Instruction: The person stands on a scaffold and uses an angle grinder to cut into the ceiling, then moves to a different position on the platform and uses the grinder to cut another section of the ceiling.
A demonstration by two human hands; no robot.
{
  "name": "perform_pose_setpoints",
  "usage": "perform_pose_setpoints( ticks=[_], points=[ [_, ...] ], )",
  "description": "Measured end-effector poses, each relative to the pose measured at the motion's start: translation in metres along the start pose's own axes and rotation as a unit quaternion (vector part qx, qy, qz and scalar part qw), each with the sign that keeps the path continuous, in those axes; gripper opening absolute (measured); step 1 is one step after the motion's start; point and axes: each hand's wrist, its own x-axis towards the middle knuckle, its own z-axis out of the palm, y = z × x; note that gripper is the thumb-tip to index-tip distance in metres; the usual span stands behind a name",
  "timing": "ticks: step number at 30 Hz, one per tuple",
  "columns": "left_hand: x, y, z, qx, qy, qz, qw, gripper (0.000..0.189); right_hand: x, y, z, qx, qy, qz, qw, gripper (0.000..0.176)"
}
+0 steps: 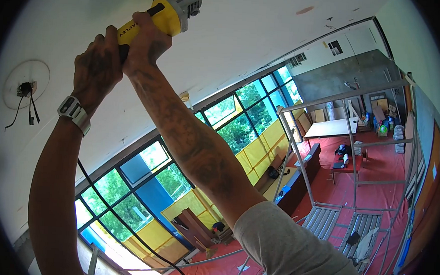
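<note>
A yellow and grey angle grinder (170, 16) is held overhead against or very near the white ceiling (246, 24); its disc is partly cut off by the top edge, so contact cannot be told. My right hand (148, 40) is wrapped round the grinder's yellow body. Closed at the tool's rear end is my left hand (98, 61), with a silver watch (74, 113) on that wrist. A black cable (121, 209) hangs below my arms. Left of my hands, loose black wires (27, 90) stick out of a hole in the ceiling.
Metal scaffolding (354, 134) with slatted platforms (321, 222) stands at the right. Below is a floor with red covering (376, 195). Large windows (246, 119) line one side. A white-topped table (330, 127) and stacked materials (380, 113) are at the far end.
</note>
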Motion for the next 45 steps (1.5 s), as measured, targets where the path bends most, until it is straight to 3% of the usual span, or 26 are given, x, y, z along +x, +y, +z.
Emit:
perform_pose_setpoints(
  ticks=[30, 36, 45],
  points=[
    [0.002, 0.003, 0.004, 0.019, -0.017, -0.016, 1.0, 0.028, 0.012, 0.007, -0.007, 0.011, -0.031, -0.006, 0.999, 0.037],
    [0.002, 0.007, 0.005, 0.016, -0.021, -0.023, 0.999, 0.027, 0.006, 0.0, -0.006, 0.012, -0.011, 0.02, 1.0, 0.03],
    [-0.006, 0.002, 0.001, 0.004, -0.01, -0.016, 1.0, 0.026, -0.001, 0.008, -0.005, -0.008, -0.021, -0.041, 0.999, 0.027]
  ],
)
